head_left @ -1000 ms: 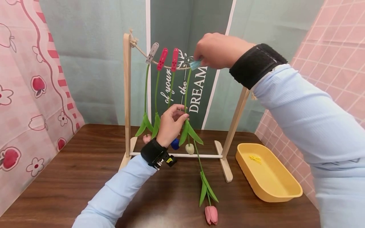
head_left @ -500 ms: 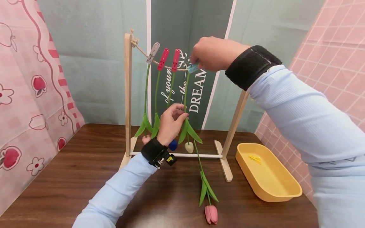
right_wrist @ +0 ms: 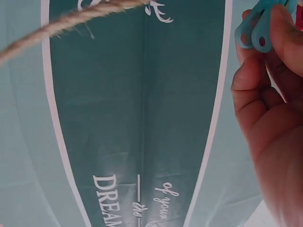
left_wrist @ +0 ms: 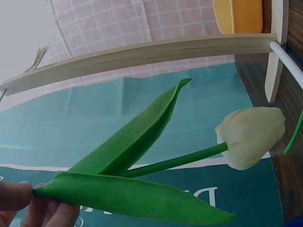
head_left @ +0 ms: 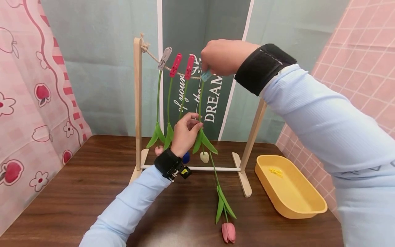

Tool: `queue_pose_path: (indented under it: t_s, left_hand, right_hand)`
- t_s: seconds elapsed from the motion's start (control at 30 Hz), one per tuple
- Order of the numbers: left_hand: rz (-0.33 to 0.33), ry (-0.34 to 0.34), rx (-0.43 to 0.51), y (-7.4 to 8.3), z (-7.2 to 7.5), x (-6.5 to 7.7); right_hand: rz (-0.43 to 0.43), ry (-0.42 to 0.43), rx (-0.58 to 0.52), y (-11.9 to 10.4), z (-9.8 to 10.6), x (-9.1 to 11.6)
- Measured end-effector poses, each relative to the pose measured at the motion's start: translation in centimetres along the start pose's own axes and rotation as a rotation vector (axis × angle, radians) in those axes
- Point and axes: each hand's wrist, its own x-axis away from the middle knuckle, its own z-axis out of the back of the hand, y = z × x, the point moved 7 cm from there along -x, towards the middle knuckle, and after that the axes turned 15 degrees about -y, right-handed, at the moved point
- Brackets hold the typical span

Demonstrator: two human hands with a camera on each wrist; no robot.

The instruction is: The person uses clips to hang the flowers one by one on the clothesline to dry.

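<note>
My left hand (head_left: 186, 133) pinches the green stem of a white artificial tulip (left_wrist: 251, 137) just above its leaves; the flower hangs head down. Up at the rope (right_wrist: 71, 21), my right hand (head_left: 220, 57) pinches a light blue clothespin (right_wrist: 258, 28) between thumb and fingers. That clothespin sits where the white tulip's stem top meets the rope. To its left, a grey clothespin (head_left: 165, 58) and two red clothespins, one of them the nearer red clothespin (head_left: 189, 67), hold tulips upside down. A blue tulip (head_left: 186, 157) is partly hidden behind my left wrist.
A wooden frame (head_left: 137, 103) carries the rope, with a white crossbar (head_left: 216, 168) low down. On the table (head_left: 185, 212) lies a pink tulip (head_left: 228, 232). A yellow basin (head_left: 290, 214) at the right holds yellow clothespins (head_left: 276, 172).
My right hand has shifted left along the rope with the light blue clothespin, closer to the red clothespin. The white tulip's stem top has moved left with it; my left hand is nearly still.
</note>
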Motion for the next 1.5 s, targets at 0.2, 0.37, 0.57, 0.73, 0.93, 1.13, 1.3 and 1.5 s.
queue_pose_path:
  t_s: [0.2,0.37,0.57,0.73,0.93,1.13,1.3,1.5]
  left_hand:
    - [-0.001,0.01,-0.016,-0.1,0.1,-0.1]
    - [0.004,0.008,-0.015,-0.2,0.0,-0.1]
    - [0.014,0.007,-0.004,-0.5,0.0,0.0]
    - [0.002,0.018,0.008,-0.4,0.3,0.0]
    - [0.0,0.037,0.032,-0.5,1.0,0.4]
    - [0.002,0.077,0.013,-0.6,1.9,0.7]
    - [0.008,0.093,0.002,-0.5,2.6,1.1]
    - [0.011,0.087,0.03,-0.6,3.2,1.4]
  right_hand:
    - [-0.055,-0.051,-0.008,-0.1,0.2,-0.2]
    - [-0.086,-0.085,-0.025,-0.1,0.0,-0.5]
    - [-0.054,-0.046,-0.008,-0.2,-0.1,-0.5]
    - [-0.022,0.001,-0.001,-0.2,-0.1,-0.3]
    - [-0.019,0.056,-0.003,0.0,-0.1,0.0]
    - [-0.024,0.107,-0.022,0.4,0.0,0.6]
    - [-0.031,0.143,-0.028,0.8,0.2,1.2]
    - [-0.047,0.204,-0.048,1.3,0.5,2.5]
